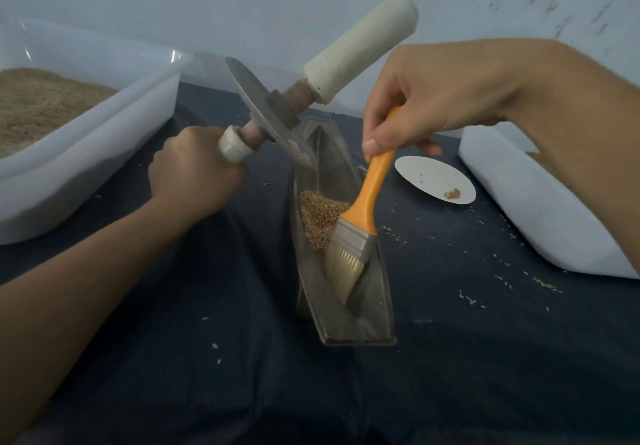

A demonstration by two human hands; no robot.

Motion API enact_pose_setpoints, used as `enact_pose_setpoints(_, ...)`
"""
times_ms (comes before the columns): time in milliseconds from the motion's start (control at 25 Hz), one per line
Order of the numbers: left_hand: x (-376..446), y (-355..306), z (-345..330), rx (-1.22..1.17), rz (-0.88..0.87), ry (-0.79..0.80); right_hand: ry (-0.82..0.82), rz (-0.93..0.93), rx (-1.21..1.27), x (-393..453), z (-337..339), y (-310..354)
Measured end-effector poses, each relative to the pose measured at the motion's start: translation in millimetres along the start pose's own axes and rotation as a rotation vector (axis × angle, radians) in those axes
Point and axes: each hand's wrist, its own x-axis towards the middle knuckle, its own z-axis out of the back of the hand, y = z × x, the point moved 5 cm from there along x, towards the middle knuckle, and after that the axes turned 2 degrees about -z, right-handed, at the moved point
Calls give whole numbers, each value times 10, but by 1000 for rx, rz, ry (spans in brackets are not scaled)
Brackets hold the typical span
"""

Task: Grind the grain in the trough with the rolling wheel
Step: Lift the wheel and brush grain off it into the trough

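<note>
nearest to the camera lies the dark cloth (450, 375), with loose kernels scattered on it, and on it stands the metal trough (346, 309), a narrow boat-shaped channel whose long axis runs away from the person, leaning a little to the left at the far end. inside it, near the middle, sits the grain (320, 216) in one small heap. the brush (353, 250) touches the near side of this heap, its bristles low in the channel, and the right hand (429, 98) pinches its orange handle from above with curled fingers. the left hand (194, 171) is closed around one white grip of the rolling wheel (270, 112), which is lifted and tilted; its lower rim hangs just over the far part of the trough, beyond the heap, and a thin trickle falls from it. so the wheel is on the far side of the grain and the brush on the near side. i think the wheel must come down with its rim in line with the channel, axle across it, and the free grip (360, 46) is nearer to the right hand. further away are a small white plate (433, 174) and two plastic tubs (104, 139)
</note>
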Motion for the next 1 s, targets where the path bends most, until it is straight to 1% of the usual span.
enact_pose_setpoints(120, -9, -11, 19, 2, -5, -5, -66, -22, -69, 60, -21, -4)
enact_pose_setpoints(200, -14, -9, 17, -6, 3, -6, -100, -30, -43, 17, 75, -37)
enact_pose_setpoints(240, -11, -8, 12, -9, 10, -7, -101, -24, -17, -8, 119, -49)
enact_pose_setpoints(400, -5, -6, 16, -16, 17, -8, 11, 9, 13, 41, 25, -34)
enact_pose_setpoints(560, 0, -7, 21, -13, 8, 0, -36, -6, -83, 152, 1, -43)
enact_pose_setpoints(640, 5, 1, 16, -9, 14, 1, -55, 7, -60, 87, 100, -56)
enact_pose_setpoints(680, 4, 7, 11, -9, 16, 1, -42, 12, -25, 48, 141, -62)
enact_pose_setpoints(760, 4, 12, 7, -10, 17, -1, 36, 24, 33, -5, 146, -50)
enact_pose_setpoints(840, 10, 8, 4, -2, 10, 2, 84, 22, 16, 40, 61, -43)
enact_pose_setpoints(920, 16, 8, -1, 6, 5, 5, 57, 8, -46, 154, -29, -49)
enact_pose_setpoints(1000, 14, 18, -4, 12, 6, 1, -9, -3, -92, 223, -32, -53)
